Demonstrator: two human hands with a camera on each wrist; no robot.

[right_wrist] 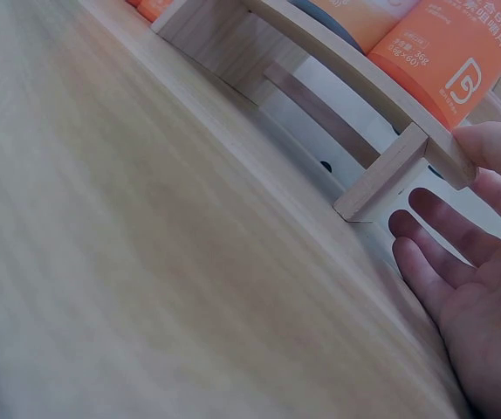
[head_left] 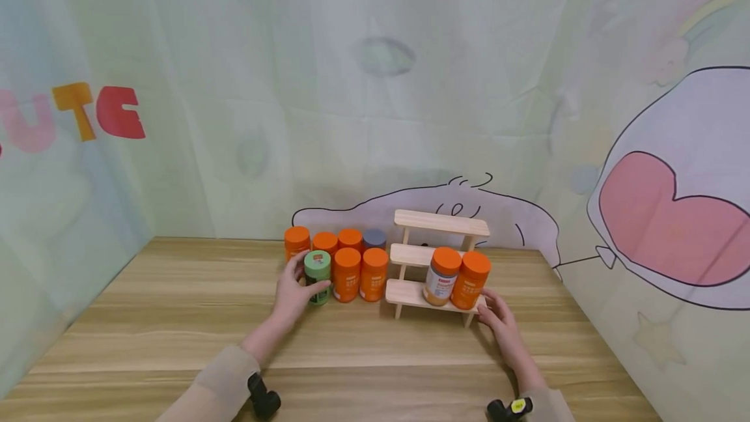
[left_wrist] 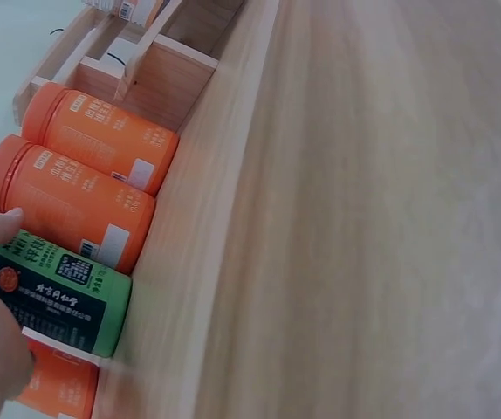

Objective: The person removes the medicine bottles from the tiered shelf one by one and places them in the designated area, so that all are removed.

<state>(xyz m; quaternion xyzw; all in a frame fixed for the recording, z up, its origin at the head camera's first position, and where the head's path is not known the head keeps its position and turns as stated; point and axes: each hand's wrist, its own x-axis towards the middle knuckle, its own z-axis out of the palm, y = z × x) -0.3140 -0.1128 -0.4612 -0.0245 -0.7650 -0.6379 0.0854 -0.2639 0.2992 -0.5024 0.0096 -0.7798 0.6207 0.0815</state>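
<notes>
My left hand (head_left: pixel 293 292) grips a green jar (head_left: pixel 318 267) with a dark label, thumb in front and fingers round its far side. It stands on the table at the left end of a front row beside two orange jars (head_left: pixel 347 274). On the right is a three-step wooden stand (head_left: pixel 436 256). Its lowest step bears an orange-lidded jar with a white label (head_left: pixel 441 277) and an orange jar (head_left: pixel 471 281). My right hand (head_left: pixel 502 327) holds that step's right end between thumb and forefinger; its other fingers curl loosely below, as the right wrist view shows.
Behind the front row stand several orange-lidded jars (head_left: pixel 297 238) and one with a blue-grey lid (head_left: pixel 375 238). A printed curtain (head_left: pixel 351 135) hangs along the back of the wooden table (head_left: pixel 351 370). The stand's upper two steps bear no jars.
</notes>
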